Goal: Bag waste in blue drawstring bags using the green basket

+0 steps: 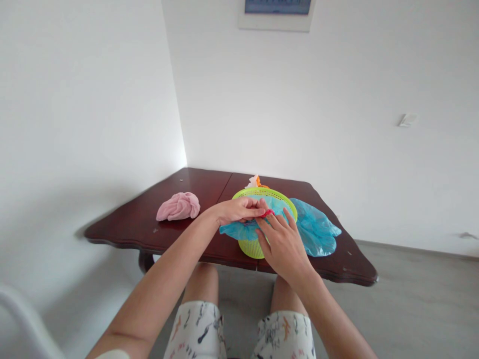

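Note:
A yellow-green plastic basket (250, 249) with a perforated wall stands near the table's front edge. Thin blue plastic bag film (239, 231) lies in its mouth and hangs over the near rim. Above it, my left hand (239, 210) is closed, thumb and fingers pinching a small red strip (268, 213) whose kind I cannot make out. My right hand (280, 242) reaches over the basket's near right side with its fingers spread, the strip lying against them. More blue plastic film (316, 227) spreads on the table right of the basket; whether it joins the rest is hidden.
A crumpled pink cloth (178, 206) lies on the left of the dark wooden table (209, 187). Behind the basket are a white crumpled piece (253, 181) and something orange (261, 183). White walls (318, 99) border the table's back and left.

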Available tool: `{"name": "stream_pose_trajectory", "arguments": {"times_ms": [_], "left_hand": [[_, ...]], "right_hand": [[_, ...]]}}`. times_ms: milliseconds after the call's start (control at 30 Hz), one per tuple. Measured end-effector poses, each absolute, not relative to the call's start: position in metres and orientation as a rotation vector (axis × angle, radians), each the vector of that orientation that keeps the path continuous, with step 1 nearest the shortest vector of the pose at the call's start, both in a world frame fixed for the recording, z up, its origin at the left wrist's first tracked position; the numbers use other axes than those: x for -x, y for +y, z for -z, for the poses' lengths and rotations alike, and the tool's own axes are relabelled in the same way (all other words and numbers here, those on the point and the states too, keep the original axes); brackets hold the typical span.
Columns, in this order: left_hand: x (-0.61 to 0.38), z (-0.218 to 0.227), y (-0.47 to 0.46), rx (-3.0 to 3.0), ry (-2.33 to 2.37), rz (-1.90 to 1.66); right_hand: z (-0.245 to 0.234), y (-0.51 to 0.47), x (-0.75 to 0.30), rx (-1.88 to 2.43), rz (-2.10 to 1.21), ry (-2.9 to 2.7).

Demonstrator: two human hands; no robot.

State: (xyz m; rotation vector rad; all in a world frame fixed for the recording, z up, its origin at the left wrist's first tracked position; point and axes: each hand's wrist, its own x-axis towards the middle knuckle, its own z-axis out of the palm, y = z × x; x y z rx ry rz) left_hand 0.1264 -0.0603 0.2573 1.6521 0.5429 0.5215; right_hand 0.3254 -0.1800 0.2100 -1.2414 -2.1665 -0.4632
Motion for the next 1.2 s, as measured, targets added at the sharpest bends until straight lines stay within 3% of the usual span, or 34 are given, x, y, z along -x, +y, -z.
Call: {"name": "stream_pose_trajectory", "arguments": {"times_ms": [433, 700, 1033, 1200], "left_hand": [[-0.127, -0.261, -0.055, -1.611, 0.566, -0.452], [-0.140, -0.256, -0.056, -1.530, 0.706, -0.805], [-0.141, -0.250, -0.066, -1.777, 0.521, -0.767], [-0.142, -0.250, -0.067, -1.922, 0.490, -0.810]], "right_hand": [[-0.210, -0.180, -0.325, 1.199, 0.403, -2.172], [-0.201, -0.178, -0.332, 1.151, 0.392, -2.151], [-0.195, -0.156, -0.334, 0.987, -0.396, -1.445], [-0.203, -0.143, -0.336, 1.021, -0.691, -1.354]]}}
